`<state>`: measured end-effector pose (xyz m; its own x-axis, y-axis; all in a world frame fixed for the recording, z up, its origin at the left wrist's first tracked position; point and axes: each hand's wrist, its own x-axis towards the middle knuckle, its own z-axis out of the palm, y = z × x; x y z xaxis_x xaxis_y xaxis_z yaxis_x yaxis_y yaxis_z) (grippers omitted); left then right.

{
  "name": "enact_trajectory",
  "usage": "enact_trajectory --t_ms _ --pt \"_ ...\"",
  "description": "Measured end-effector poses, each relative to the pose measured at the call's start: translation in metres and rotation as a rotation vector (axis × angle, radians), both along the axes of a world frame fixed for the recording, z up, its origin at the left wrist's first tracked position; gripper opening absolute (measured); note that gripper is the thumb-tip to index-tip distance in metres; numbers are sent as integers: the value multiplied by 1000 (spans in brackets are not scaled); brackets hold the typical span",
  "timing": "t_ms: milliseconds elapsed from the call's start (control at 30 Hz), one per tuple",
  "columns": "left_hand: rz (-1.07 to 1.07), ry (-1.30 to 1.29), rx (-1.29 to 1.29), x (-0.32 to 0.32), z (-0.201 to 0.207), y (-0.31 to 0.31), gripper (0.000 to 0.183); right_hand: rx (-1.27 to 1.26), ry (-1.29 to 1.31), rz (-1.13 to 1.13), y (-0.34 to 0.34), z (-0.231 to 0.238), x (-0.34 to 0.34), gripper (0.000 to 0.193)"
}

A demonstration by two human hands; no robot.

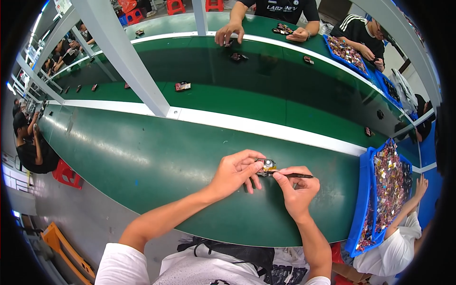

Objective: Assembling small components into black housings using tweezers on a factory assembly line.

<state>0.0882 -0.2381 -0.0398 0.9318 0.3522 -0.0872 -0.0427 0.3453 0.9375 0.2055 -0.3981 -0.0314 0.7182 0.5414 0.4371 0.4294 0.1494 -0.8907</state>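
My left hand is closed on a small black-cased electronic device, a little above the green tabletop. The device's inside faces up and shows a pale round part and a yellowish patch. In my right hand, pinched between thumb and fingers, is a slim black tool that looks like tweezers. Its back end points right, and its front end reaches the lower edge of the device. Exactly where the tip touches is hidden by my fingers.
Blue trays heaped with small colourful parts stand at the right. Beyond a white rail, a green conveyor belt carries several small devices. A grey metal post rises at the left. Co-workers sit across, left and right.
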Motion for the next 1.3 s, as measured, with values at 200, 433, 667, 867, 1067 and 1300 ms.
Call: enact_trajectory --t_ms 200,433,667,867,1067,1300 --pt "24 -32 -8 0 0 -1 27 7 -68 -2 0 1 -1 11" --pt "59 -40 14 1 -1 -5 28 -7 -77 -11 -2 0 -1 11" --pt "73 -30 31 1 2 -8 28 -20 -98 -10 -4 -2 0 11" --pt "80 -37 32 2 1 -8 28 -21 -96 -14 -4 0 0 12" --pt "61 -14 42 2 -1 -7 26 -62 -86 12 -5 2 3 12" --pt "57 -13 60 3 1 -3 25 -52 -107 82 -8 3 8 15"
